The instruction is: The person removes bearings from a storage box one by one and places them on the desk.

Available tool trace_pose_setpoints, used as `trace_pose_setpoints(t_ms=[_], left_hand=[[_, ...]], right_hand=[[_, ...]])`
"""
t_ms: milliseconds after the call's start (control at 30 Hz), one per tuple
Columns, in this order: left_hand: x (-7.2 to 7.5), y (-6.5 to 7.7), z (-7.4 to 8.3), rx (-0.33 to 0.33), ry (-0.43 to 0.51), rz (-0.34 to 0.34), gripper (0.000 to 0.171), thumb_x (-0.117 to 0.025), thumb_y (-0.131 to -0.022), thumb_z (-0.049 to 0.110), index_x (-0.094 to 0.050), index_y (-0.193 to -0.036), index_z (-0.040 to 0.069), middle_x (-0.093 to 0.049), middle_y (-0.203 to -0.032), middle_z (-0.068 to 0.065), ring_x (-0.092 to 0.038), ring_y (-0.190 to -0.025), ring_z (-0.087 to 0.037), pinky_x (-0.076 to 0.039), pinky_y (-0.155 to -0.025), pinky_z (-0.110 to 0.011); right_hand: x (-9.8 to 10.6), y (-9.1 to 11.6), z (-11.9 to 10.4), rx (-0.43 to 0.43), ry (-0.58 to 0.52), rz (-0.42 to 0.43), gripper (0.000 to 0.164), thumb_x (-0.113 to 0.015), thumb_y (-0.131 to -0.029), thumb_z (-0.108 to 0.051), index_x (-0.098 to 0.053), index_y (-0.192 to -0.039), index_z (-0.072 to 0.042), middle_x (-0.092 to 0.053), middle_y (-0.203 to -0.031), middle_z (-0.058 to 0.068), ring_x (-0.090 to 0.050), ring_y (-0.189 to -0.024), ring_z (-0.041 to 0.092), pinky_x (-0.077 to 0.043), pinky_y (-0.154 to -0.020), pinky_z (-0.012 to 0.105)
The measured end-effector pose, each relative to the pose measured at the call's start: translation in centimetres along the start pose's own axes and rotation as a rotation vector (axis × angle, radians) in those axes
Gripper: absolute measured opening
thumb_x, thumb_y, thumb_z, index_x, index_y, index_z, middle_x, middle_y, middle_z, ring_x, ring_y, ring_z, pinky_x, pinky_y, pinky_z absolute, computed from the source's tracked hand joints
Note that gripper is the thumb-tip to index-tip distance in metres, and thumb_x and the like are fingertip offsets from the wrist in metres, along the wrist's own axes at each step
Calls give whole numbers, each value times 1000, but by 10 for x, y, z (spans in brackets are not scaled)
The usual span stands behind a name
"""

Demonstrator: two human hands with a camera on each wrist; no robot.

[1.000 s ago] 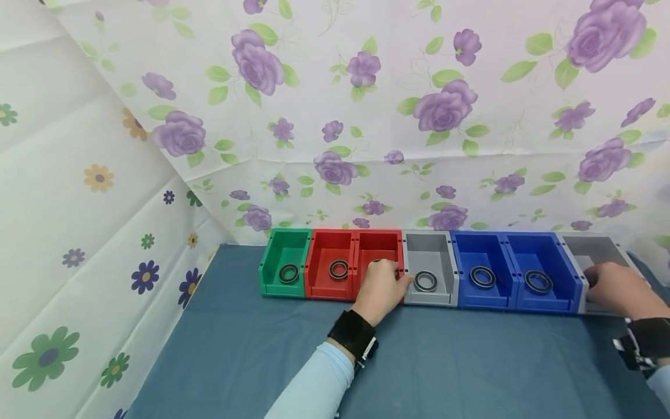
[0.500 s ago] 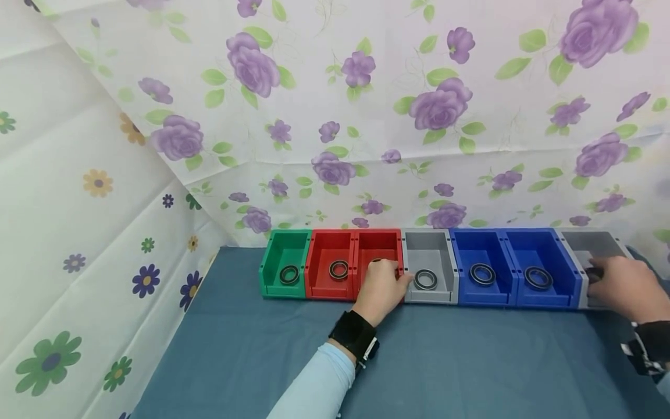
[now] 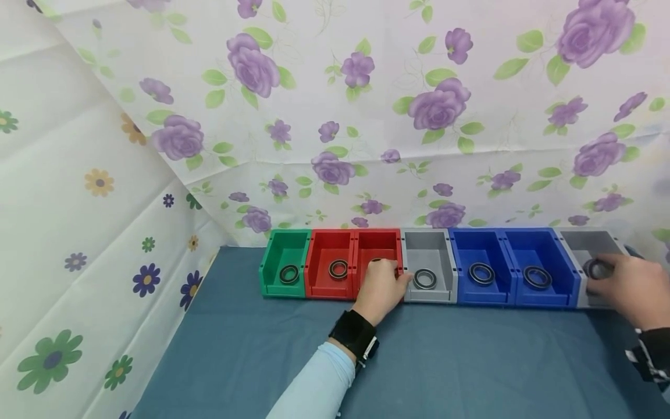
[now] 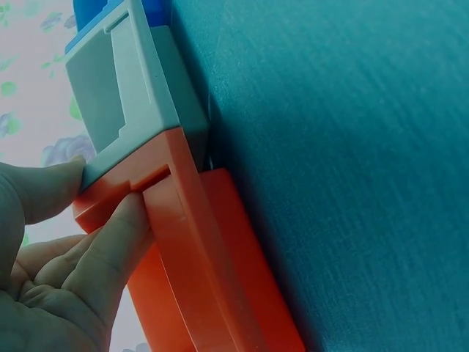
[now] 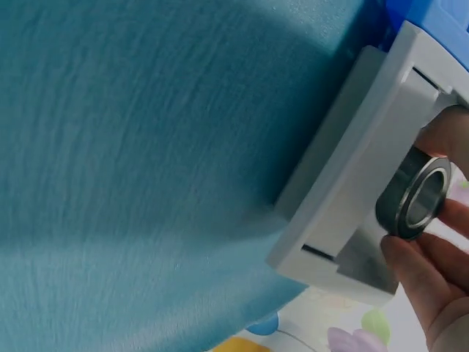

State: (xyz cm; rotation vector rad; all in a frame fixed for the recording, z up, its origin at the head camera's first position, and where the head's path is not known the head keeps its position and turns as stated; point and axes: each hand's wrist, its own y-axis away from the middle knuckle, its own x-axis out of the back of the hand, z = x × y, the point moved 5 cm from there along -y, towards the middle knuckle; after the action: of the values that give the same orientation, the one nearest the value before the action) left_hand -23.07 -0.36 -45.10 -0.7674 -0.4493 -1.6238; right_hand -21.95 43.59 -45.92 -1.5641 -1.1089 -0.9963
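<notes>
My left hand (image 3: 383, 291) pinches the side wall of the right-hand red bin (image 4: 183, 242), where it meets a grey bin (image 4: 139, 81); its fingers are inside the red bin and its thumb is on the grey side. Behind that hand a bearing in the red bin is mostly hidden. At the far right, my right hand (image 3: 635, 291) holds a black-sealed ball bearing (image 5: 415, 196) between thumb and fingers. This bearing is tilted on edge within the end grey bin (image 5: 366, 154). Whether it touches the bin's floor I cannot tell.
Joined in one row are a green bin (image 3: 282, 289), a left red bin (image 3: 330, 291), a middle grey bin (image 3: 431, 298) and two blue bins (image 3: 489, 301), each with a bearing. A blue-green cloth (image 3: 460, 361) covers the table; flowered sheets (image 3: 366, 128) hang behind and left.
My right hand has shifted slightly right inside the end grey bin, and the bearing in its fingers now shows more plainly. The left hand has stayed on the red bin's wall.
</notes>
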Motion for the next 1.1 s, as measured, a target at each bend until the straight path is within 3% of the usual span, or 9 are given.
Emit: trace_pose_setpoints(t_ms=[133,267,400,500,733,867,1000,1100], left_hand=[[0,-1,0,11,0,-8,20,-63,-88,35,-65,-89,15,-47,-55,2,-48,-49,-10,-41,-45,-24],[1,-1,0,13,-4,-13,23,-63,-88,35,-66,-95,13,-48,-57,3,-49,-51,-10,-41,-46,-24],[3,0,0,20,-10,-5,26,-64,-88,35,-67,-98,11,-49,-61,3,-50,-55,-9,-42,-48,-22],[3,0,-1,22,-21,0,26,-64,-87,36,-67,-96,12,-49,-61,3,-50,-56,-9,-42,-49,-22],[1,0,0,-1,-28,-1,22,-64,-87,36,-66,-88,14,-48,-57,3,-49,-53,-9,-41,-47,-22],[0,-1,0,5,-26,-4,25,-64,-87,36,-67,-93,12,-49,-59,4,-49,-54,-9,-42,-47,-22],[0,-1,1,11,-26,-5,28,-64,-87,36,-67,-99,10,-49,-61,4,-50,-55,-9,-42,-48,-21],[1,-1,1,8,-21,-3,27,-64,-87,35,-67,-99,10,-49,-60,3,-50,-54,-9,-42,-48,-22]], right_hand=[[6,3,-1,41,-40,60,57,-76,-69,-14,-51,-113,12,-53,-92,34,-52,-77,48,-42,-63,55],[18,10,-9,108,-84,194,61,-75,-70,-8,-48,-122,11,-47,-106,37,-47,-90,52,-40,-72,59],[34,16,-25,195,-99,328,64,-77,-65,-2,-50,-123,10,-49,-107,35,-47,-92,49,-40,-75,58],[43,20,-38,214,-87,356,65,-79,-61,-3,-53,-120,9,-51,-106,34,-49,-92,48,-40,-75,58],[49,35,-53,167,-42,302,65,-80,-62,-9,-54,-119,8,-50,-107,34,-52,-79,45,-42,-66,54],[46,46,-57,121,-67,225,66,-79,-66,-10,-52,-124,6,-48,-116,31,-51,-87,46,-43,-69,55],[44,57,-61,117,-88,197,64,-79,-64,-8,-54,-121,6,-47,-116,31,-48,-96,47,-44,-71,55],[39,65,-62,111,-86,176,61,-80,-61,-9,-56,-115,6,-47,-112,32,-49,-93,46,-45,-68,55]])
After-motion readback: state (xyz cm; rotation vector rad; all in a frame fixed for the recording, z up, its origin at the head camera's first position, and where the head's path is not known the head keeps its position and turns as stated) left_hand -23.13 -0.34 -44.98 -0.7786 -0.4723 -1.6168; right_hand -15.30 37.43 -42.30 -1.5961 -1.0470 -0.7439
